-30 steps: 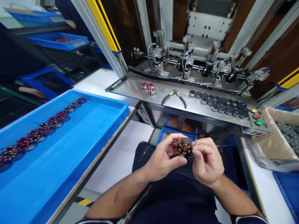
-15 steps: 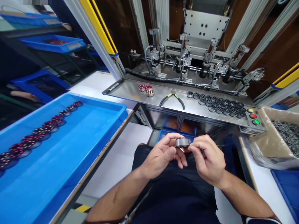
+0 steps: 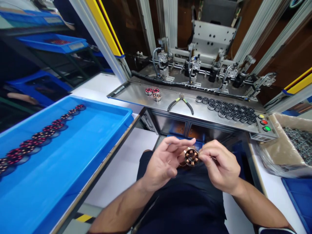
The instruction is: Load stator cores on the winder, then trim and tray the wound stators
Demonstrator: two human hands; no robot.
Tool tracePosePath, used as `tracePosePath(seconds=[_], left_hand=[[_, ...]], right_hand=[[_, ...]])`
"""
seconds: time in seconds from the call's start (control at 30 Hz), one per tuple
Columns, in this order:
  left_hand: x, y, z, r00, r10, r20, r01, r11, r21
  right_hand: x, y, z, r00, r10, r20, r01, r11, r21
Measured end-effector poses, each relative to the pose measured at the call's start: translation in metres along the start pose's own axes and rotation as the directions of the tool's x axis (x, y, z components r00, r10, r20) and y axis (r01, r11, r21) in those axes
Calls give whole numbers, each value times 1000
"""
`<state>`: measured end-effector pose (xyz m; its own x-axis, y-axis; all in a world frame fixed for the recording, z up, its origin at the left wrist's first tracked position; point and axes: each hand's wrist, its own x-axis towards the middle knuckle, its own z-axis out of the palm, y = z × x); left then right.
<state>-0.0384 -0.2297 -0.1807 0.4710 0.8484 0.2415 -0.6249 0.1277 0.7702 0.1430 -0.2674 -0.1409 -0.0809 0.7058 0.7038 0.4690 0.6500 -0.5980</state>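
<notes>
A round motor stator [image 3: 191, 156] with copper windings hangs between my hands above my lap, its open face now toward me. My right hand [image 3: 220, 164] is closed, thumb and forefinger pinching the stator at its right edge; whether a wire end lies between the tips I cannot make out. My left hand [image 3: 162, 162] is open beside it, thumb apart and fingers stretched out behind the stator's left side. Thin copper wire loops out below the stator near the left fingers. Whether those fingers touch it is hard to tell.
On the metal ledge lie three wound stators [image 3: 156, 94], cutting pliers [image 3: 180, 104] and many black stator cores [image 3: 231, 110]. A blue tray [image 3: 73, 156] with a row of stators stands left. To the right are a button box [image 3: 265, 123] and a lined carton [image 3: 275, 143]. Machine fixtures [image 3: 192, 70] stand behind.
The stator has turned from edge-on to face-on and sits slightly lower. My left hand has let go of it, thumb and fingers spreading apart, while my right hand keeps its pinch.
</notes>
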Motion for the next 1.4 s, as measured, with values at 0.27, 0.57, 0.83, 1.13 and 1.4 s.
tracePosePath(seconds=[0.27, 0.57, 0.83, 1.13, 1.4], left_hand=[[0, -12, 1, 921, -267, 285, 301, 950, -85], [-1, -16, -1, 922, 334, 195, -387, 792, 472], [0, -7, -6, 831, 451, 326, -508, 377, 775], [3, -3, -6, 834, 439, 333, -518, 418, 747], [4, 2, -4, 834, 424, 353, -533, 456, 712]], right_hand=[[-1, -2, -11, 984, -156, 88, 167, 976, -142], [-24, 1, 13, 935, 349, -59, -329, 917, 225], [-35, 11, 25, 640, 744, 192, -657, 400, 639], [-33, 8, 30, 561, 790, 248, -705, 299, 642], [-31, 9, 28, 642, 736, 217, -654, 378, 655]])
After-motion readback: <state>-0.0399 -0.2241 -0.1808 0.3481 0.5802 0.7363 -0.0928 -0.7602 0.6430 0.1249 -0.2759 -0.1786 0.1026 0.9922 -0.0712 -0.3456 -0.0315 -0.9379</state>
